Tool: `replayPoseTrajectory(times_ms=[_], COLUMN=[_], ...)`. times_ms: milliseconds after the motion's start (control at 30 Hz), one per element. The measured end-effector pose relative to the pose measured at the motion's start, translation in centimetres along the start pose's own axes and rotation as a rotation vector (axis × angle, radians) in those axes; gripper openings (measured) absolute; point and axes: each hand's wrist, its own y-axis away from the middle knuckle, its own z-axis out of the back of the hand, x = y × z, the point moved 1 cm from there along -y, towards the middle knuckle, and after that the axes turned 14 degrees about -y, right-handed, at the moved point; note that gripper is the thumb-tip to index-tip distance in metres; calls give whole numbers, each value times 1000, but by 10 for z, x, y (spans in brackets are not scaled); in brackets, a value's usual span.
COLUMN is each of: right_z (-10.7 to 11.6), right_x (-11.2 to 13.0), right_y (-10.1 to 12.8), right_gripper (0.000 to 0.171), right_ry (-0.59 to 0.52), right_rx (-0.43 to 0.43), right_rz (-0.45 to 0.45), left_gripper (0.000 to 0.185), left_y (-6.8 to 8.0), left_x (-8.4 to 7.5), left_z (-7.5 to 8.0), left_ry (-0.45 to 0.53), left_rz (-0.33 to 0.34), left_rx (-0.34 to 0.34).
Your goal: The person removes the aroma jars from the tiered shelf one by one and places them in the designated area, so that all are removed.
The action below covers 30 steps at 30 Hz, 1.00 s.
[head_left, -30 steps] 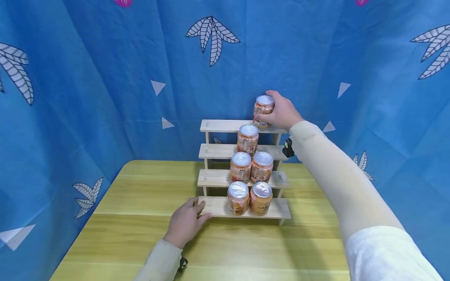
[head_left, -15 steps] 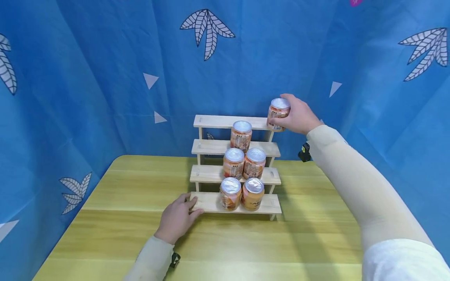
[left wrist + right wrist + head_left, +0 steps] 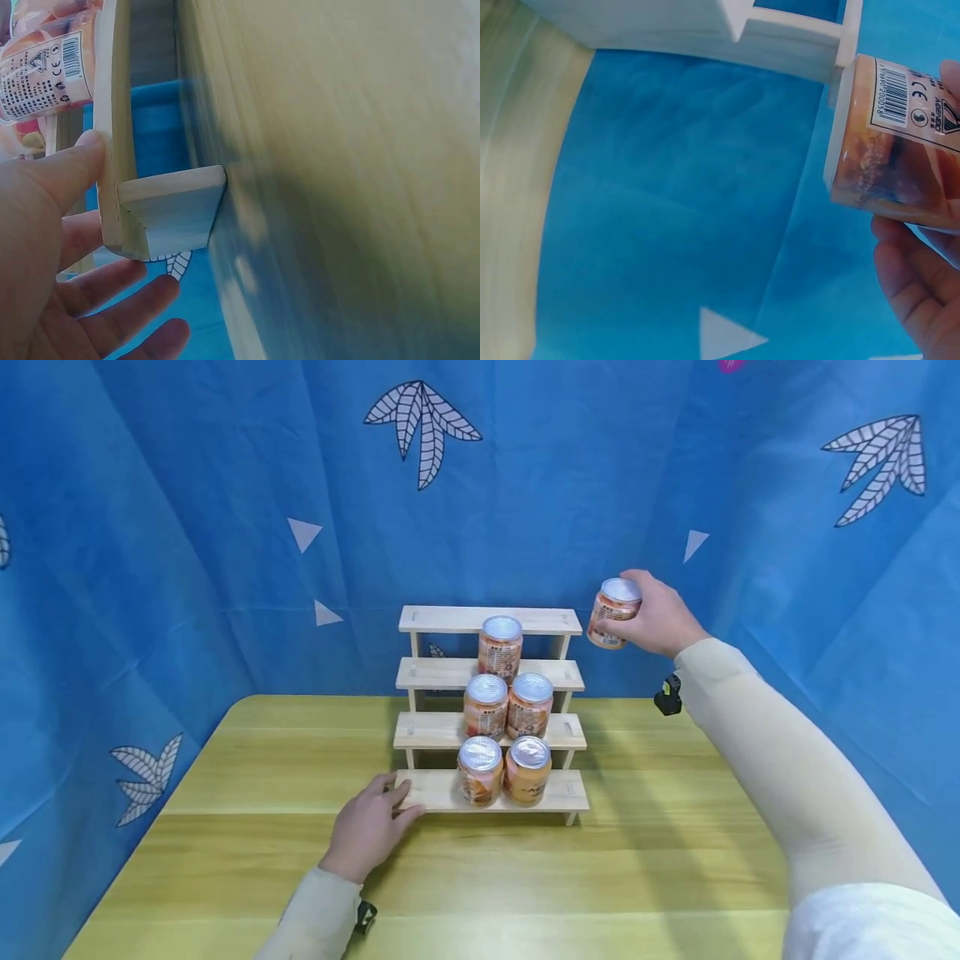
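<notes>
While can (image 3: 616,612) sits in right hand (image 3: 660,620), fingers (image 3: 907,285) wrapped round its side, clear of rack (image 3: 570,625), just off top shelf's right end: keep upright, grip firm, steer wide of shelf edge. Left hand (image 3: 367,828) on bench (image 3: 675,860), fingers (image 3: 71,169) straight against bottom shelf end: keep bracing. Five cans on lower shelves: avoid knocking.

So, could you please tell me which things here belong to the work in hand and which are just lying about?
In hand: held can in right hand; stepped wooden rack, touched by left hand; five shelved cans.
Just about: table; blue backdrop.
</notes>
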Motion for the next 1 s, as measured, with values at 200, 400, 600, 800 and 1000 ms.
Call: replayPoseTrajectory(times_ms=[200, 400, 600, 800, 1000], right_z=[-7, -23, -40, -55, -69], right_x=[-22, -46, -67, -85, -98], right_y=[10, 20, 30, 39, 48], right_gripper=[94, 86, 83, 82, 82], right_ry=[-19, -42, -55, -37, -30], right_rx=[28, 78, 122, 161, 187], right_rz=[-33, -46, -72, -87, -71], left_gripper=[57, 58, 57, 57, 57], left_y=[3, 6, 4, -1, -3], left_x=[2, 1, 2, 1, -1], left_z=[1, -1, -3, -1, 0], left_ry=[0, -1, 8, 2, 8], left_rz=[11, 10, 10, -1, 9], left_rx=[18, 32, 24, 12, 27])
